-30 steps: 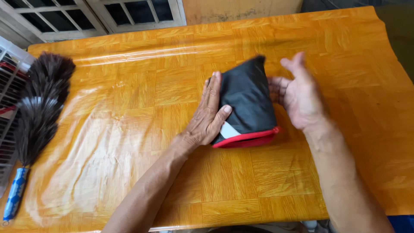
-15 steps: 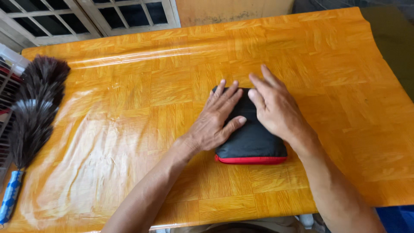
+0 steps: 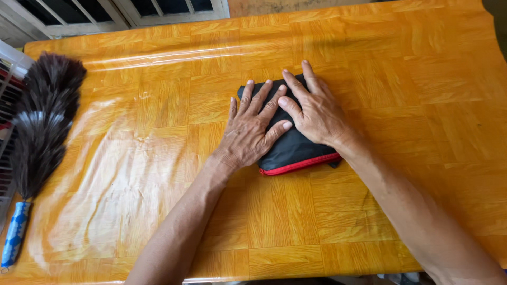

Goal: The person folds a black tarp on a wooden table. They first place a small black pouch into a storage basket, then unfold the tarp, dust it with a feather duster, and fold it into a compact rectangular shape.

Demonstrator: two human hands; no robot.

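A folded black cloth bundle with a red trimmed edge (image 3: 291,153) lies near the middle of the orange wood-pattern table (image 3: 401,89). My left hand (image 3: 251,129) rests flat on the bundle's left half, fingers spread and pointing away from me. Beside it, my right hand (image 3: 312,110) lies flat on the right half, its fingers angled toward the left hand and touching it. Both palms press down on the cloth; neither hand grips it. Most of the bundle's top is hidden under the hands.
A dark feather duster (image 3: 45,121) with a blue-and-white handle (image 3: 14,235) lies along the table's left side. A wire rack (image 3: 7,74) stands at the far left edge. Window frames (image 3: 127,10) run behind the table.
The hands stood at the bundle's two sides a second ago. Both have since come down flat on top of it and slid close together, and the bundle now lies flatter.
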